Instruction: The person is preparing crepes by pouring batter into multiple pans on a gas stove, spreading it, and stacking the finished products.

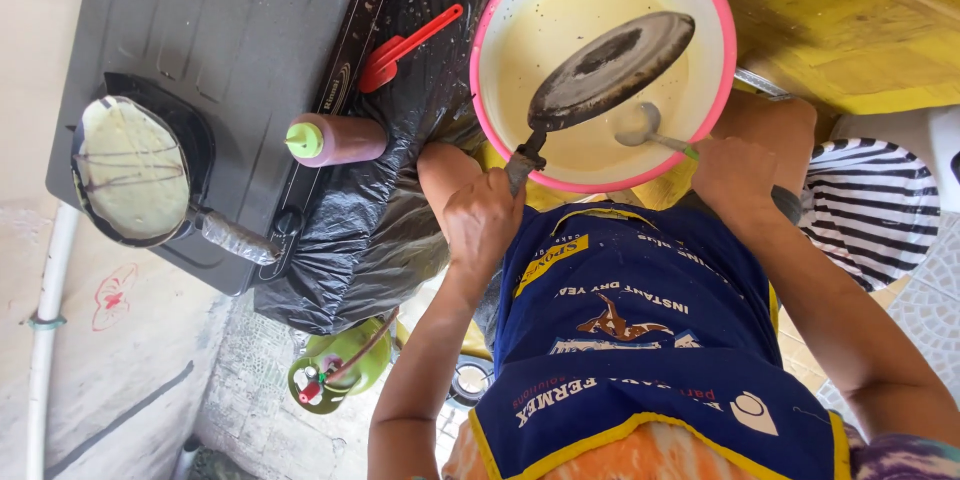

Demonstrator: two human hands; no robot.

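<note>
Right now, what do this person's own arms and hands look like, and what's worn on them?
Both arms are bare from above the elbow down: no sleeves reach the forearms, and neither the left hand nor the right hand wears a glove. A dark band sits at the right wrist. A blue apron with yellow trim and printed markings covers the front of the body.

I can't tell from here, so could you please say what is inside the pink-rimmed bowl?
Pale batter fills the pink-rimmed bowl, with a ladle dipping into it. A dark pan held above hides part of the batter.
</note>
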